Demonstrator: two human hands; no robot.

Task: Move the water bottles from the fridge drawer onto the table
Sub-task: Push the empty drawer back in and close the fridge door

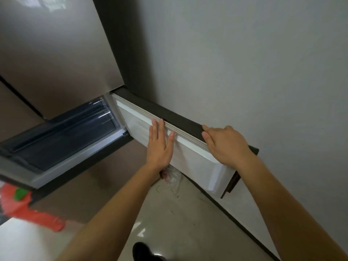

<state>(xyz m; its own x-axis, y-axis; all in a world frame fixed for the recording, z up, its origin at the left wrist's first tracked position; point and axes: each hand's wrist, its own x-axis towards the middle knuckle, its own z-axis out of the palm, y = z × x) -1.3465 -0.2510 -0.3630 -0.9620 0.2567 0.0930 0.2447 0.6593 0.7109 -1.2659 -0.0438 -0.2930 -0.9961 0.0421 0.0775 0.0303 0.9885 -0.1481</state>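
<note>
A small fridge door (194, 159) with a white inner face and a dark outer edge stands swung open to the right. My left hand (160, 144) lies flat on its white inner face, fingers straight. My right hand (226, 142) grips its dark top edge. Left of the door, the fridge compartment (62, 136) is open and shows dark clear drawers. I see no water bottles inside them. A clear plastic bottle or wrapper (172, 176) lies on the floor below the door, partly hidden by my left wrist.
The fridge's brown upper door (56, 53) fills the upper left. A grey wall (244, 63) is close on the right, with a dark skirting along the floor. An orange and green thing (24, 206) lies at the lower left. A dark shoe (143, 251) stands on the glossy floor.
</note>
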